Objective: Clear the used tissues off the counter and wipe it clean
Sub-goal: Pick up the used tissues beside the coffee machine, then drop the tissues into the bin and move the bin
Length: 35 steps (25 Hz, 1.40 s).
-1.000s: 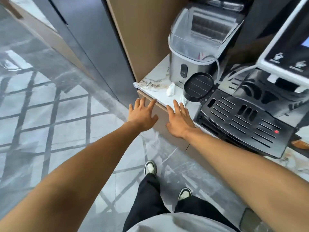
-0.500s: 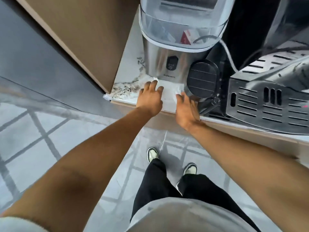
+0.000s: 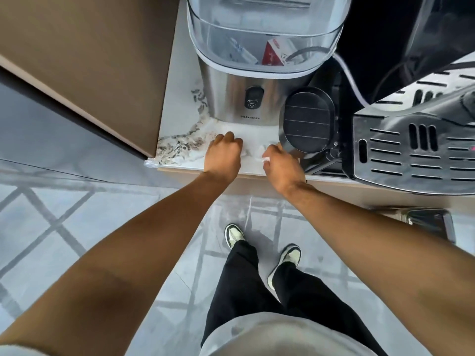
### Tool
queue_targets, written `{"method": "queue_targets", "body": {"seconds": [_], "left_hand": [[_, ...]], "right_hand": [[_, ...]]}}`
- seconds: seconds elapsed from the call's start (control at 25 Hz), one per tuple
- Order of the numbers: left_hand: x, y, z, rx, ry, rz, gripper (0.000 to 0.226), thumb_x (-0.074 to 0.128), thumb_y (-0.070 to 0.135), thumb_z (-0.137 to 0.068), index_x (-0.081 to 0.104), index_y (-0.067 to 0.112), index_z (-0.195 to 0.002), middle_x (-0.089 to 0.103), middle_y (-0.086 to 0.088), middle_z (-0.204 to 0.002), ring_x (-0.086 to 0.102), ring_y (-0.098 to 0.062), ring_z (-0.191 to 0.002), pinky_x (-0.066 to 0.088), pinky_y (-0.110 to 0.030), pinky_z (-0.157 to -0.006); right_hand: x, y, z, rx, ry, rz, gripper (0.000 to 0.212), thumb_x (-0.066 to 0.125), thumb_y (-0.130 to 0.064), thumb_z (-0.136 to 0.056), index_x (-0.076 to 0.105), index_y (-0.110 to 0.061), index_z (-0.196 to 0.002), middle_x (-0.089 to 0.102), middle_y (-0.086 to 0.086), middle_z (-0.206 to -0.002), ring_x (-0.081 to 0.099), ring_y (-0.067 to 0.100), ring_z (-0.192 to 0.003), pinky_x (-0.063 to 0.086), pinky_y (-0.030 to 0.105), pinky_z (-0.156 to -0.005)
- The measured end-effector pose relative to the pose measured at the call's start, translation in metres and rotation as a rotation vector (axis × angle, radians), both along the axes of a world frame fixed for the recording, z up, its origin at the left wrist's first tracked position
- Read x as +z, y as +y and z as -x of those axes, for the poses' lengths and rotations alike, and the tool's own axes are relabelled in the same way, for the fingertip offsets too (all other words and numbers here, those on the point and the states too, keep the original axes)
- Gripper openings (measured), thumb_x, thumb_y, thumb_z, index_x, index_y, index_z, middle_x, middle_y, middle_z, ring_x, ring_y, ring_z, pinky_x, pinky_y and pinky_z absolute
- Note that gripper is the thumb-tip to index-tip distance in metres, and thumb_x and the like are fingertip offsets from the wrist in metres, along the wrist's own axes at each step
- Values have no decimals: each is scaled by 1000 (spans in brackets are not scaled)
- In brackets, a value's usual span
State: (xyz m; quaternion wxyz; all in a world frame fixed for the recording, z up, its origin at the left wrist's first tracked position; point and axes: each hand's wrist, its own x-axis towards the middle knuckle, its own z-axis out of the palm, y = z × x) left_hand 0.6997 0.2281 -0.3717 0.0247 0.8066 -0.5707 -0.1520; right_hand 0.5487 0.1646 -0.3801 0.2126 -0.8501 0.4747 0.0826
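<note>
The white marble counter (image 3: 180, 147) ends at a corner on the left. My left hand (image 3: 224, 156) rests on it near the front edge with its fingers curled down over a crumpled white tissue (image 3: 251, 151), which pokes out on its thumb side. Just to the right, my right hand (image 3: 282, 167) is closed as well, and a small white scrap of a second tissue (image 3: 266, 159) shows at its fingertips. Both hands hide most of the tissues. The two hands are a few centimetres apart.
A steel ice maker (image 3: 239, 98) with a clear lid stands right behind my hands. A black round part (image 3: 307, 122) and a black coffee machine's slotted drip tray (image 3: 411, 152) crowd the right. A brown cabinet panel (image 3: 102, 60) bounds the left. My feet stand on grey tiled floor (image 3: 77, 227).
I stepped closer to the counter. Both hands went from spread open in the air to flat on the counter, and their fingers have now curled shut over the tissues.
</note>
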Motion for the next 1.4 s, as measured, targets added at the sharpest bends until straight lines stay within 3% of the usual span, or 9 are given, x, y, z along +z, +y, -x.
{"method": "queue_targets", "body": {"seconds": [0.2,0.48,0.68,0.8,1.0,1.16,1.28,1.4], "left_hand": [[8,18,15,73,132,79,23,58,4,-89,57,1,-112,65,-21,-104,63,-43,-93,50,-46,-74],[21,46,79,103,144,95,18,54,14,-94,67,3,-100,67,-21,-99,63,-42,-89,48,-41,-73],[21,58,177,15,211,9,18,59,23,-93,75,17,-100,67,-15,-113,64,-37,-99,49,-36,-80],[19,48,252,-79,220,-35,18,60,23,-92,76,18,-100,71,-12,-110,64,-36,-102,52,-34,-81],[30,3,398,-258,286,-29,18,57,18,-93,74,14,-99,74,-11,-104,63,-34,-105,42,-34,-85],[39,-20,498,-354,362,-53,19,57,14,-89,74,14,-98,75,-9,-104,65,-33,-104,49,-35,-92],[38,-40,561,-401,406,-99,21,56,12,-87,75,16,-96,76,-5,-100,66,-26,-97,49,-27,-82],[28,-63,611,-317,515,-157,22,57,10,-85,76,19,-91,74,-2,-87,64,-17,-74,46,-17,-61]], "right_hand": [[8,15,14,4,-137,-44,24,56,-22,-94,59,-12,-116,63,13,-117,62,33,-104,52,38,-86],[22,41,80,-37,-217,-79,23,61,-32,-92,62,-15,-107,69,13,-105,63,34,-97,47,33,-75],[33,55,195,-175,-237,-101,21,57,-34,-93,61,-15,-100,70,14,-97,64,35,-89,46,31,-67],[36,57,299,-298,-223,-76,24,52,-33,-94,61,-10,-94,70,17,-94,64,36,-87,45,33,-64],[34,61,462,-488,-130,-31,34,43,-32,-98,63,-5,-104,69,25,-103,63,43,-96,50,41,-77],[34,63,557,-660,-140,4,37,40,-30,-99,64,-4,-106,68,25,-106,62,42,-101,49,42,-83],[30,59,613,-816,-187,12,33,41,-27,-98,63,-3,-104,69,25,-102,63,42,-98,49,39,-78],[25,47,655,-932,-239,0,29,42,-20,-95,62,-2,-107,69,25,-104,62,41,-96,47,35,-75]]}}
